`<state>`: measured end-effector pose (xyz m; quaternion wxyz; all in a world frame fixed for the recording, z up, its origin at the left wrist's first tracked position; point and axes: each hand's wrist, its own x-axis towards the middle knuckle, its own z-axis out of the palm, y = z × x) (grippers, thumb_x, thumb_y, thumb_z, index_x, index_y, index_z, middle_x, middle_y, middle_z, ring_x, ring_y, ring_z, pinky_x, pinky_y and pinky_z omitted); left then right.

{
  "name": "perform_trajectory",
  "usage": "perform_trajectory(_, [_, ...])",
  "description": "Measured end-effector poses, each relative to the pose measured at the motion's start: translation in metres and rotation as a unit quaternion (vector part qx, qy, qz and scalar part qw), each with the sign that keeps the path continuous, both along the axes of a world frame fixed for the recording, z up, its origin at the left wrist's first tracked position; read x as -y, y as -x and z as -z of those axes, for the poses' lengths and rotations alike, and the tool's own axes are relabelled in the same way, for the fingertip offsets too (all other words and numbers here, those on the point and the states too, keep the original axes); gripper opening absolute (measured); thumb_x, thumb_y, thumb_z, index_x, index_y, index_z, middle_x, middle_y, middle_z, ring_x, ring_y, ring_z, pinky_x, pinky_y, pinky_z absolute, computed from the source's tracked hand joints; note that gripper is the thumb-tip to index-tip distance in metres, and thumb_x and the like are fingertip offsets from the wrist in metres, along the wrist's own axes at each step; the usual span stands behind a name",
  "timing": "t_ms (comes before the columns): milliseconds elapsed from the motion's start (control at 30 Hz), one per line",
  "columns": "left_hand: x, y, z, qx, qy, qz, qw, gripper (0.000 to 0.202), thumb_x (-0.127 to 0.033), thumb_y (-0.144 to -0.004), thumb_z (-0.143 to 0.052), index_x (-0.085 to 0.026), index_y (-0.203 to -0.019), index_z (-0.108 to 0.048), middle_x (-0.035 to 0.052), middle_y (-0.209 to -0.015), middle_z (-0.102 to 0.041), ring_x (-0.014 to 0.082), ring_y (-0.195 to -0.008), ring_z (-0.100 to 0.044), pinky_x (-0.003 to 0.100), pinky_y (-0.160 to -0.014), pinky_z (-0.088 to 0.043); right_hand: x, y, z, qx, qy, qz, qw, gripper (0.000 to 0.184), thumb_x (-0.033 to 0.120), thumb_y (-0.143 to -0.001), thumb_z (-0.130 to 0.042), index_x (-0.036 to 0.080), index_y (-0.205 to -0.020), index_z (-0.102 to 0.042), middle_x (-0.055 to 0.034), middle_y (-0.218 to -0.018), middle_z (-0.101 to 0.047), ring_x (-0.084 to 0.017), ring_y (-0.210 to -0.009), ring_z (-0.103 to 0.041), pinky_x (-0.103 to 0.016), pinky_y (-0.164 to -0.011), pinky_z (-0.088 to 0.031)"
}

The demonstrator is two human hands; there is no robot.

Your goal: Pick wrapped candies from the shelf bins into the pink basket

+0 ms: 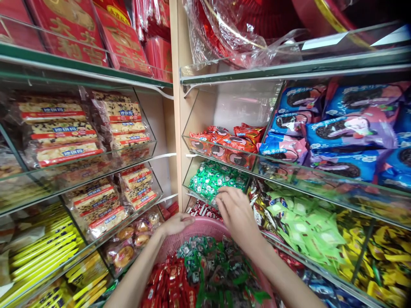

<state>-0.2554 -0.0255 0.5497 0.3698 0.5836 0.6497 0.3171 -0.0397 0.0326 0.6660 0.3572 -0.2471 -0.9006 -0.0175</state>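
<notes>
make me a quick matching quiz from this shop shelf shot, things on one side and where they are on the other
Things:
1. left hand
2. right hand
3. blue cookie packs
4. yellow packets

Places:
A. upper right shelf
B. at the green candies in the shelf bin
C. lower left shelf
D. on the rim of the pink basket

Pairs: 1-D, 2-B, 3-A, 4-C

Both forearms bare, no sleeves/rings/watch; left hand (176,224), right hand (236,213).
</notes>
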Motion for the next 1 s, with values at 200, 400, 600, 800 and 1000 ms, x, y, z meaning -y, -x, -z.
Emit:
perform_trajectory(200, [-0.002,0.005,0.008,-0.02,-0.009,-0.004,1.0,0.04,-0.048,-0.078,-0.043,-0.012,-0.075,-0.06,0.002,-0.07,-0.056,0.0137,-0.067,-0.046,0.023,-0.063,-0.035,0.021,0.022,0.047,0.116,0.13,-0.099,0.98,0.025,0.023,-0.091,-0.03,0.019,-0.084,-0.053,-0.0031,-0.087,-0.053,-0.013,-0.073,-0.054,-0.024,-0.063,-0.037])
perform_trajectory(400, [-0.001,0.005,0.008,-0.029,-0.008,-0.007,1.0,0.044,-0.048,-0.079,-0.042,-0.011,-0.084,-0.064,0.0037,-0.079,-0.062,0.0162,-0.074,-0.052,0.023,-0.069,-0.038,0.014,0.037,0.089,0.191,0.171,-0.07,0.964,0.025,0.022,-0.09,-0.031,0.017,-0.087,-0.055,-0.0058,-0.091,-0.057,-0.016,-0.077,-0.056,-0.025,-0.063,-0.037])
perform_trajectory(600, [-0.001,0.003,0.003,-0.027,-0.016,-0.003,1.0,0.042,-0.045,-0.08,-0.04,-0.01,-0.082,-0.063,0.0042,-0.08,-0.061,0.0155,-0.076,-0.052,0.023,-0.073,-0.038,0.015,0.033,0.071,0.179,0.194,-0.086,0.961,0.022,0.023,-0.089,-0.037,0.018,-0.101,-0.055,-0.0079,-0.101,-0.056,-0.018,-0.09,-0.054,-0.027,-0.072,-0.039])
perform_trajectory(800, [-0.001,0.005,0.005,-0.011,-0.009,-0.006,1.0,0.042,-0.049,-0.079,-0.042,-0.011,-0.079,-0.06,0.0015,-0.072,-0.053,0.0127,-0.069,-0.045,0.022,-0.066,-0.035,0.005,0.024,0.026,0.141,0.099,-0.13,0.976,0.024,0.023,-0.091,-0.035,0.02,-0.09,-0.058,-0.0033,-0.089,-0.055,-0.015,-0.086,-0.05,-0.025,-0.076,-0.037])
perform_trajectory(1000, [0.0,0.005,0.004,-0.001,0.006,-0.013,1.0,0.046,-0.054,-0.077,-0.043,-0.011,-0.072,-0.056,-0.0003,-0.066,-0.044,0.0107,-0.062,-0.039,0.022,-0.06,-0.032,-0.028,0.023,-0.01,0.207,-0.047,0.027,0.977,0.021,0.013,-0.086,-0.041,0.018,-0.088,-0.061,-0.0083,-0.09,-0.054,-0.021,-0.089,-0.044,-0.03,-0.073,-0.031])
